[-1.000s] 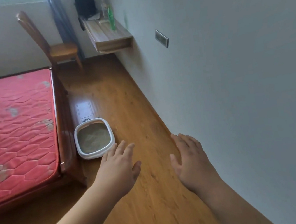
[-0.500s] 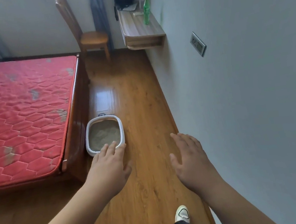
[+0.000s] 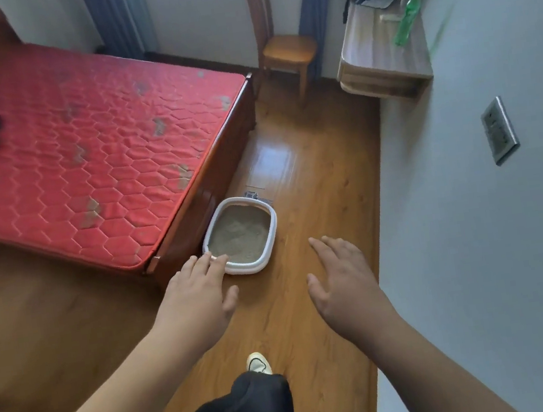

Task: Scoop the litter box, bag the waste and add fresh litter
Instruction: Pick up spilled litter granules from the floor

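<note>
Steps nearer than a second ago to the litter box (image 3: 274, 229), on the floor (image 3: 315, 179) against the bed (image 3: 89, 143). Holds left grip (image 3: 199, 298) and right grip (image 3: 342, 283) spread wide, empty. Scooping not yet begun.

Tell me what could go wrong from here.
1. The left hand and right hand are both empty, and no bag shows, so bagging may stall.
2. The litter box sits close beside the bed frame; scooping there is cramped, and litter could spill onto the floor.

Glossy wooden floor (image 3: 310, 173); red mattress (image 3: 91, 160); wooden chair (image 3: 284, 48); pale wall (image 3: 510, 243)
</note>
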`<state>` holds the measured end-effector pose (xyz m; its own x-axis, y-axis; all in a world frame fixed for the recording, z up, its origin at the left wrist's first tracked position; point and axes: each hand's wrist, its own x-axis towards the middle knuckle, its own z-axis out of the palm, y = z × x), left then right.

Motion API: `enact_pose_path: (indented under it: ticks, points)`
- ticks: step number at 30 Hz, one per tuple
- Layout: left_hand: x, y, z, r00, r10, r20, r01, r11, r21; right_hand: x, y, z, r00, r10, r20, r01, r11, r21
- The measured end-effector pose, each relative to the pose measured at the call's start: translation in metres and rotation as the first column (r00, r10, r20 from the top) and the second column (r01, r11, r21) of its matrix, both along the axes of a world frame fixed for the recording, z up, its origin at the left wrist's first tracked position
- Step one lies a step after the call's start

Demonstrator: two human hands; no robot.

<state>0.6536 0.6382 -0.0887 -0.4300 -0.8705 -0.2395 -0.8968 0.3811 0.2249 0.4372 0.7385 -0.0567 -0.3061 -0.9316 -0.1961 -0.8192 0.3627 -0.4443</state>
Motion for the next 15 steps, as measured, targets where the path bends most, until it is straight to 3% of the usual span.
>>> enact_pose_path:
  ticks: [9,15]
  points:
    - [-0.002,-0.112,-0.042,0.979,0.194,-0.064,-0.187,0.977,0.104,-0.006,-0.157,-0.021,0.979,0.199,-0.043,-0.194,0.976,0.099]
    - [0.014,-0.168,-0.06,0.956,0.292,-0.031,-0.286,0.948,0.138,0.002,-0.241,-0.038,0.951,0.307,-0.036,-0.297,0.94,0.166]
